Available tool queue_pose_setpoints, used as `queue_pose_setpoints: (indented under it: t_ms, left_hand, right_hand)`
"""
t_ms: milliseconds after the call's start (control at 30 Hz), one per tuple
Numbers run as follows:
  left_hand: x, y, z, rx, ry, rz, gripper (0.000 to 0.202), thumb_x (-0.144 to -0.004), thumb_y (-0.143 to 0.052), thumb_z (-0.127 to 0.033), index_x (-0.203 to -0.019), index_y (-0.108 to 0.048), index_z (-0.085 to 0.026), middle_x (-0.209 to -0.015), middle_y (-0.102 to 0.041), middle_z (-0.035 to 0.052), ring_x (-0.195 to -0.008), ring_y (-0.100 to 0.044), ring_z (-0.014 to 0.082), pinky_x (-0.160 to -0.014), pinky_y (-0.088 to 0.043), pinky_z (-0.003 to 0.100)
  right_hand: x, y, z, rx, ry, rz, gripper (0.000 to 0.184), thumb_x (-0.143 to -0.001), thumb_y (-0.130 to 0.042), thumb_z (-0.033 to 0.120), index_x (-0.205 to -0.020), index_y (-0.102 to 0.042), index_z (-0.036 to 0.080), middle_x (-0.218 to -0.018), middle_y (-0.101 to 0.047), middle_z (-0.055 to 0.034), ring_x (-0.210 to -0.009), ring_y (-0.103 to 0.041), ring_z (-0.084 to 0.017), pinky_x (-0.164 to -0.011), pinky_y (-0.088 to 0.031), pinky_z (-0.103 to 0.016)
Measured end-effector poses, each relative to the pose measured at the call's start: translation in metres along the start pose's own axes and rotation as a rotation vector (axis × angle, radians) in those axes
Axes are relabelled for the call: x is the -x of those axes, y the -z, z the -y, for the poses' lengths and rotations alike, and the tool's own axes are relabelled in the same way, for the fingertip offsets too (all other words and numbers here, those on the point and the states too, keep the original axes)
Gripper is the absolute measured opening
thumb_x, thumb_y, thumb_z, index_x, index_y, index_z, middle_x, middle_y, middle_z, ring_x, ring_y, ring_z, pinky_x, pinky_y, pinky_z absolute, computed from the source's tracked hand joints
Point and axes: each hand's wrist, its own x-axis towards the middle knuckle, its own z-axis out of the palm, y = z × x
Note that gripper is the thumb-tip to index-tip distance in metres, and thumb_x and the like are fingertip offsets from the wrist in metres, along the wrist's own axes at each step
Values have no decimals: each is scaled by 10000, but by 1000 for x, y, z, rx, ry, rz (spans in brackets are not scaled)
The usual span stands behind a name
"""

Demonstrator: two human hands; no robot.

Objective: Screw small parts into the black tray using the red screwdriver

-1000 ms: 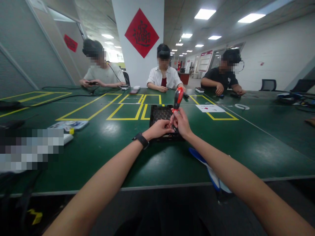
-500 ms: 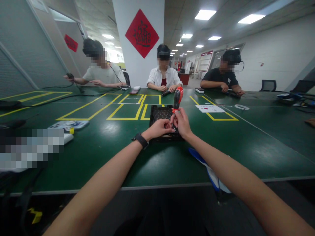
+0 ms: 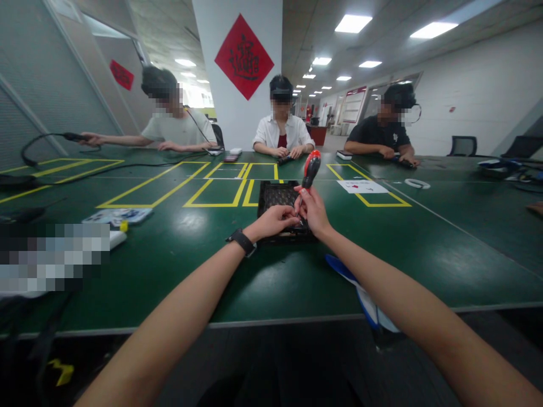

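Over black tray (image 3: 282, 239), red-black screwdriver (image 3: 311, 169) is held tilted by R hand (image 3: 316, 212) (grip of L hand (image 3: 274, 222) unclear) & might be slipped by off-axis push.

One head-worn camera looks forward and down from close behind the green table (image 3: 271, 294).

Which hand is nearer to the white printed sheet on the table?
Right. The right hand, holding the red-and-black screwdriver, is to the left of the white printed sheet. The left hand is farther left, over the black tray.
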Motion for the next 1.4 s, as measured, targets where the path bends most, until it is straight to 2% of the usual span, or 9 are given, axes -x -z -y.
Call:
queue_pose_setpoints:
  t_ms: [167,333,433,633,800,900,1133,1300,1400]
  left_hand:
    - [0,0,4,-100,9,-74,292,-712,-654,-408,-711,-596,-122,-658,-595,1,-618,-521,122,-608,-404,237]
    - [1,2,1,14,-33,29,171,-773,-589,-278,-810,-641,-120,-790,-675,33,-727,-596,136,-728,-440,248]
    - [1,2,-2,59,-32,65,184,-799,-554,-266,-862,-637,-113,-841,-683,51,-766,-610,140,-757,-446,252]
    - [0,0,0,-72,19,-65,261,-717,-660,-363,-763,-600,-114,-697,-617,17,-640,-543,126,-627,-424,237]
    - [1,2,-3,-25,-13,33,115,-761,-596,-224,-781,-631,-117,-752,-661,21,-697,-584,127,-707,-438,240]
    - [1,3,-6,14,-25,73,116,-777,-544,-171,-802,-646,-119,-806,-685,31,-746,-609,137,-760,-447,252]
    - [1,3,-6,56,-15,66,196,-821,-519,-256,-839,-652,-112,-846,-691,56,-780,-613,155,-773,-453,269]
    - [4,1,-16,-112,-44,-49,288,-900,-399,-329,-812,-596,-140,-738,-636,27,-694,-571,131,-690,-417,234]
    - [5,3,-30,-304,-46,-242,335,-936,-300,-357,-797,-535,-163,-685,-567,17,-634,-519,127,-623,-365,231]
  right_hand:
    - [1,-2,3,-3,10,1,295,-866,-439,456,-985,-490,191,-507,-501,70,-363,-372,-46,-354,-245,-173]
    - [-1,1,0,-5,-25,2,336,-860,-421,501,-999,-484,202,-520,-515,73,-335,-347,-44,-338,-257,-176]
    - [-1,1,0,-17,-35,8,339,-860,-423,499,-1006,-484,199,-519,-512,75,-334,-343,-44,-345,-280,-176]
    - [0,-2,3,-21,1,-8,301,-859,-448,464,-975,-490,190,-502,-510,70,-354,-373,-42,-351,-250,-164]
    - [1,-1,3,-41,-11,14,288,-864,-435,465,-974,-469,201,-520,-528,74,-324,-356,-41,-321,-264,-159]
    - [1,-1,3,-35,-37,27,297,-859,-432,484,-972,-460,211,-524,-527,79,-316,-356,-38,-309,-268,-150]
    - [2,-1,5,-39,-16,7,305,-857,-428,496,-991,-462,224,-534,-513,79,-327,-353,-43,-323,-306,-159]
    - [2,-3,8,-63,-3,-12,339,-865,-399,513,-1038,-469,230,-655,-561,44,-381,-371,-43,-361,-317,-172]
    - [-2,-3,13,-76,50,-68,353,-876,-373,509,-1046,-490,223,-730,-566,20,-426,-404,-46,-402,-329,-186]
